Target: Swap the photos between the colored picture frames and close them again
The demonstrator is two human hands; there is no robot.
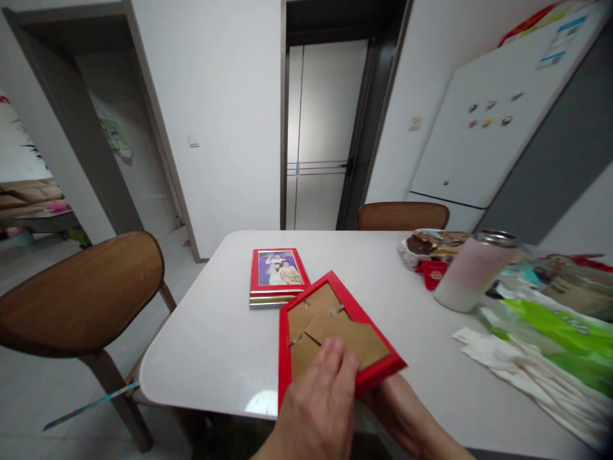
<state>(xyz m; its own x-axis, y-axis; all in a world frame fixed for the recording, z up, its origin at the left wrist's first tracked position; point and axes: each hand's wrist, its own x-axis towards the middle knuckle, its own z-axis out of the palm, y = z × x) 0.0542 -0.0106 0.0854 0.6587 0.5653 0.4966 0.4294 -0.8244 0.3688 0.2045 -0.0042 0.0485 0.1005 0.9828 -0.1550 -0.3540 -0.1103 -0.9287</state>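
A red picture frame (383, 363) is held tilted above the front of the table, its brown backing and small metal clips facing up. My left hand (320, 399) has its fingers together on the lower part of the backing; its thumb is hidden. Beneath the frame's lower right edge, my right hand (400, 409) grips it from below, with its fingertips out of sight. Behind it, more red frames (252, 271) lie in a stack on the white table (205, 358). The top one shows a photo of people against purple.
On the right of the table are a pink-white bottle (472, 271), a red packet (433, 273), wrapped food (421, 246), green packaging (560, 326) and white cloth (527, 367). Wooden chairs stand at the left (81, 294) and far side (402, 216).
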